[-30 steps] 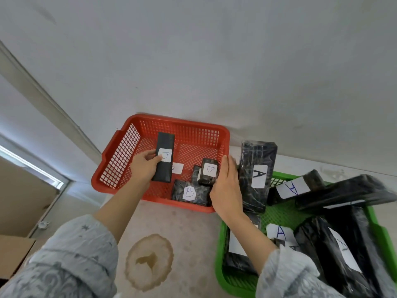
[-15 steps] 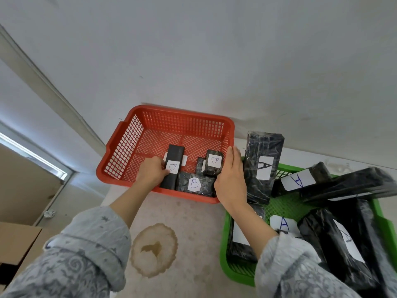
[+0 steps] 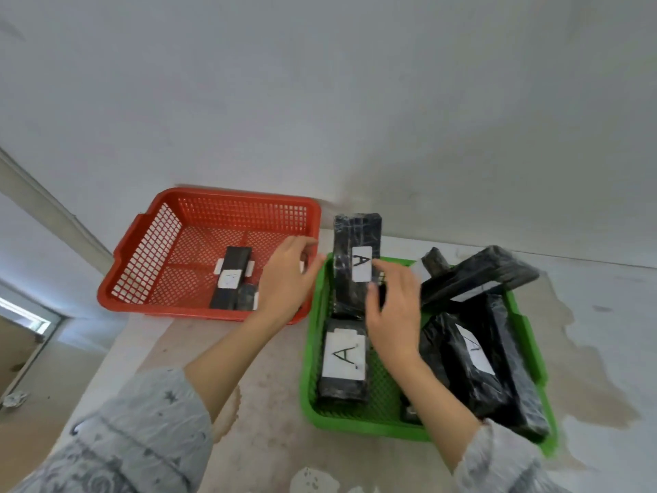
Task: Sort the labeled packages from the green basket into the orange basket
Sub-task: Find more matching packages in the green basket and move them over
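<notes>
The orange basket [image 3: 149,250] sits at left, with a slim black package [image 3: 233,270] lying in it beside other small black ones. The green basket [image 3: 359,423] at right holds several black wrapped packages labeled A; one [image 3: 357,243] leans upright on its far left rim, another [image 3: 343,364] lies flat at front left. My left hand [image 3: 288,279] hovers over the orange basket's right side, fingers apart, holding nothing. My right hand [image 3: 393,307] is over the green basket, fingers spread, touching the leaning A package's lower right edge.
Both baskets rest on a stained pale counter [image 3: 270,403] against a white wall. Large black packages [image 3: 476,364] fill the green basket's right half, one [image 3: 480,275] propped across the far rim. The counter's left edge drops to a floor far below.
My left hand let go of the slim black package, which now lies in the orange basket, and lifted right. My right hand left the small package and moved right to the green basket.
</notes>
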